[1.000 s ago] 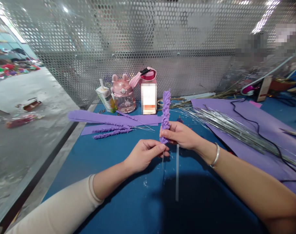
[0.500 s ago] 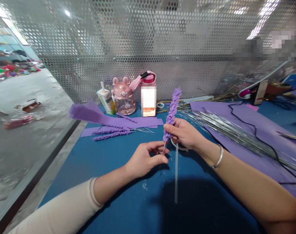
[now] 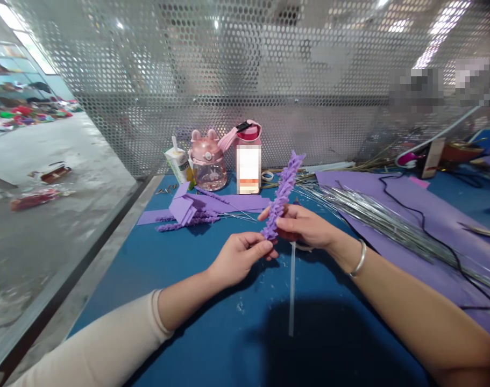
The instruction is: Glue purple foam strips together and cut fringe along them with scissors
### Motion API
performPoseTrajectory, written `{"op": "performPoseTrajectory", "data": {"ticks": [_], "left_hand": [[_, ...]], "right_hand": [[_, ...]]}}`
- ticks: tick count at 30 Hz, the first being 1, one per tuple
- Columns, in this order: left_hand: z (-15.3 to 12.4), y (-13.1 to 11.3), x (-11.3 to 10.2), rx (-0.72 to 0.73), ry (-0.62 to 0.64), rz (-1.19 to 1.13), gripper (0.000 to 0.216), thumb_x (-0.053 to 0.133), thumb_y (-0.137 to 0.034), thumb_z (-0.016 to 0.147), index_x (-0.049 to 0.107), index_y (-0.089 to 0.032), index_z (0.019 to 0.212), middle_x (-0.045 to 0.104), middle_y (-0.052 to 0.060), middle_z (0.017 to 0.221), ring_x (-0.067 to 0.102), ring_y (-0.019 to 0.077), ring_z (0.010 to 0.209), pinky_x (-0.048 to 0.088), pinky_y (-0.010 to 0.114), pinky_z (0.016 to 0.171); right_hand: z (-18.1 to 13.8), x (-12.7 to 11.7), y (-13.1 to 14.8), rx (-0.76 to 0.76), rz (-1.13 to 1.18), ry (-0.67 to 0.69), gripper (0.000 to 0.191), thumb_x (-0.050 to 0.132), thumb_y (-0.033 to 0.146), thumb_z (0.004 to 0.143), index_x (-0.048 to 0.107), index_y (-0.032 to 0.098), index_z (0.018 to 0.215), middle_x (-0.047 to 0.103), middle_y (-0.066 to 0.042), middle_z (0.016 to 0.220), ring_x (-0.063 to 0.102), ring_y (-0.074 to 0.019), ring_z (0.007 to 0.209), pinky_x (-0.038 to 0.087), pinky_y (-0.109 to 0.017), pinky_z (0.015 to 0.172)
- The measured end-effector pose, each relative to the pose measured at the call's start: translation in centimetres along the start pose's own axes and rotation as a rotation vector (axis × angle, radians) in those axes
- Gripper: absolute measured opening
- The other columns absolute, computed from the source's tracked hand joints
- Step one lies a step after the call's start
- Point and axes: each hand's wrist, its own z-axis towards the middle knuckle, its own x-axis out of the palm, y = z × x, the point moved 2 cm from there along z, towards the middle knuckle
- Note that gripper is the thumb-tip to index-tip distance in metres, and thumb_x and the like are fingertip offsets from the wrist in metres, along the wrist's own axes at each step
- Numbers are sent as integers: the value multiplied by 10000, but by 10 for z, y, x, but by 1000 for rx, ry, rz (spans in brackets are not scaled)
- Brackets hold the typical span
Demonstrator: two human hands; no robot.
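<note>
A purple paper flower spike [image 3: 285, 188], like lavender with curled petals, leans up and to the right between my hands. My left hand [image 3: 240, 257] pinches its lower end between thumb and fingers. My right hand [image 3: 309, 224] is around the spike just above, thumb against its near side and index finger reaching behind it. A silver bangle [image 3: 361, 258] circles my right wrist. Left of the hands, thinner finished purple sprigs [image 3: 176, 224] on wire stems lie partly under folded purple strips [image 3: 183, 207].
A juice carton [image 3: 180, 165], a pink-lidded bottle [image 3: 209, 169] and a pink strapped bottle [image 3: 250, 133] stand by the perforated metal screen [image 3: 180, 70]. On the right, a wire bundle [image 3: 382, 217] and black cord [image 3: 422, 215] lie across purple sheets [image 3: 357, 183]. A pale strip [image 3: 292, 293] lies in front.
My left fingers have closed on the spike's lower end, and the spike has tilted and come slightly lower. My right grip has loosened. The purple strips at left have flopped over toward the right.
</note>
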Motion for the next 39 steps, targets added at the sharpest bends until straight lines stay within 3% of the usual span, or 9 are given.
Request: {"op": "performPoseTrajectory", "data": {"ticks": [3, 9, 12, 19, 25, 28, 32, 35, 39], "left_hand": [[-1, 0, 3, -28, 50, -54, 325, 527, -381, 840, 671, -91, 861, 689, 87, 766, 589, 141, 674, 460, 286, 723], [-8, -7, 4, 95, -132, 346, 310, 508, -365, 842, 677, -124, 746, 673, 40, 712, 572, 144, 678, 422, 233, 647], [-9, -6, 4, 110, -172, 428, 305, 494, -348, 844, 665, -129, 719, 651, 18, 665, 549, 128, 626, 403, 220, 606], [-7, -1, 4, 84, -151, 347, 289, 431, -287, 864, 628, -130, 723, 641, 21, 683, 540, 119, 622, 403, 217, 607], [-6, -10, 4, 25, -123, 154, 240, 421, -191, 829, 573, -146, 649, 608, 15, 605, 551, 122, 606, 431, 232, 639], [-5, -9, 5, -28, -34, -40, 238, 461, -250, 837, 593, -131, 680, 625, 30, 606, 568, 126, 601, 449, 245, 642], [-5, -2, 8, -45, 92, -144, 286, 529, -365, 837, 642, -110, 904, 684, 64, 737, 603, 135, 673, 464, 281, 709], [-5, 1, 8, -23, 71, -110, 311, 596, -359, 802, 641, -110, 982, 693, 72, 805, 605, 142, 727, 460, 295, 758], [-4, -1, 5, -14, 5, -47, 351, 523, -400, 844, 661, -82, 900, 690, 91, 774, 589, 136, 687, 462, 280, 716]], "right_hand": [[0, -3, 1, -7, -64, -10, 272, 659, 389, 749, 580, 143, 833, 552, 35, 631, 380, -44, 438, 274, -190, 397], [3, 10, -7, -7, -100, -147, 215, 591, 372, 813, 497, 183, 773, 486, 80, 533, 376, -44, 388, 268, -176, 358], [3, 18, -6, -65, -178, -236, 176, 589, 332, 816, 519, 174, 780, 520, 50, 620, 457, -61, 489, 360, -186, 434], [2, 27, -8, -48, -119, -262, 173, 582, 333, 811, 489, 189, 788, 559, 39, 628, 547, -107, 504, 472, -252, 482], [1, 25, -4, -67, -15, -195, 187, 569, 362, 829, 516, 184, 807, 541, 52, 592, 484, -77, 480, 367, -204, 447], [0, 19, -3, -40, 78, -114, 208, 565, 366, 832, 565, 168, 895, 495, 53, 598, 388, -56, 460, 245, -186, 398], [2, 9, -6, -38, 75, -122, 230, 589, 364, 819, 589, 136, 853, 492, 48, 586, 346, -43, 442, 229, -192, 402], [4, 8, -8, -45, 76, -154, 228, 597, 375, 812, 558, 150, 813, 464, 72, 554, 324, -36, 424, 233, -185, 399], [4, 12, -9, -21, 77, -148, 234, 626, 371, 787, 527, 161, 815, 507, 60, 598, 419, -50, 461, 293, -185, 424]]}}
